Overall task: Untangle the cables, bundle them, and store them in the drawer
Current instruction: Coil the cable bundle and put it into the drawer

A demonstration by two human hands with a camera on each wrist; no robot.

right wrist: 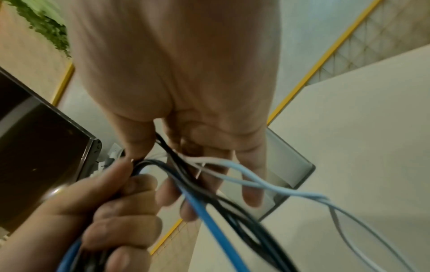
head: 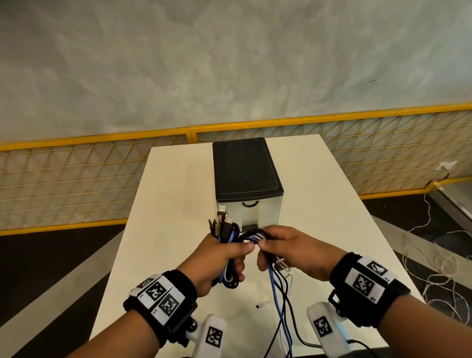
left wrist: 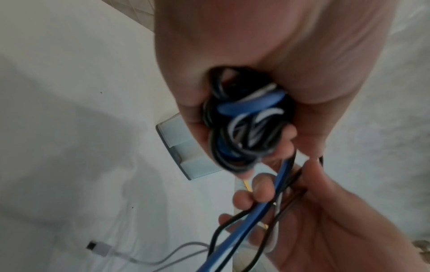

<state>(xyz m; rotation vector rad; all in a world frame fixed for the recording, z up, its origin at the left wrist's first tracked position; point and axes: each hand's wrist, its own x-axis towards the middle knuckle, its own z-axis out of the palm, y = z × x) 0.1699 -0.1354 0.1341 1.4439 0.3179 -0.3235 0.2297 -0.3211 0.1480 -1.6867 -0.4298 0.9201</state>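
Note:
My left hand (head: 230, 259) grips a coiled bundle of black, blue and white cables (head: 228, 241), with several connectors (head: 221, 221) sticking up above the fist. In the left wrist view the coil (left wrist: 246, 127) fills the left hand (left wrist: 232, 77). My right hand (head: 267, 247) touches the left one and pinches the loose strands (head: 280, 311), which trail down over the table's near edge. The right wrist view shows blue (right wrist: 209, 219), black and white strands (right wrist: 258, 177) crossing the right hand's fingers (right wrist: 252, 191). The drawer unit (head: 246, 169) stands just behind, its drawer (head: 260, 213) closed.
The white table (head: 169, 212) holds a small white connector (head: 263, 305), also seen with its lead as a white plug (left wrist: 99, 247). A yellow mesh fence (head: 60, 181) runs behind the table. Thin white wires (head: 445, 275) lie on the floor to the right.

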